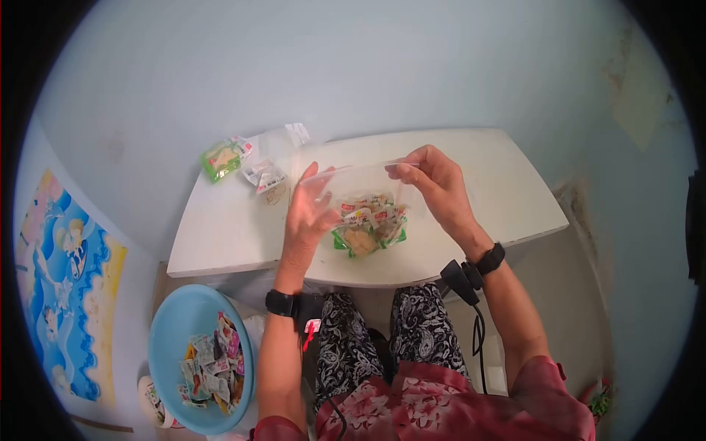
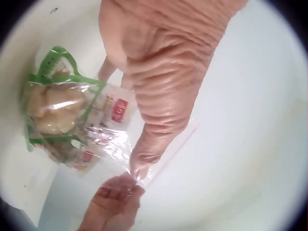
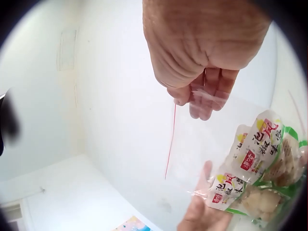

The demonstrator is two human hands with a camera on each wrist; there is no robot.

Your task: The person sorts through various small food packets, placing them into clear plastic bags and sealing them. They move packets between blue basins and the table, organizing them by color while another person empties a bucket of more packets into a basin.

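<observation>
A clear zip bag (image 1: 360,175) with a thin red line along its mouth stands over the table, several small snack packets (image 1: 368,220) in its lower part. The packets have green edges, white labels with red marks, and pale pieces showing through. My right hand (image 1: 437,187) pinches the right corner of the bag's mouth between thumb and fingers. At the left side, my left hand (image 1: 305,220) touches the film with its fingers straight and spread. In the left wrist view, its thumb (image 2: 154,139) reaches down at the bag's edge, close to the right hand's fingers.
On the white table (image 1: 485,176), a green-edged packet (image 1: 224,158) and a clear bag with a white packet (image 1: 263,175) lie at back left. A blue basin (image 1: 163,345) holding many small packets stands below, left of the table. A wall (image 1: 353,73) rises behind.
</observation>
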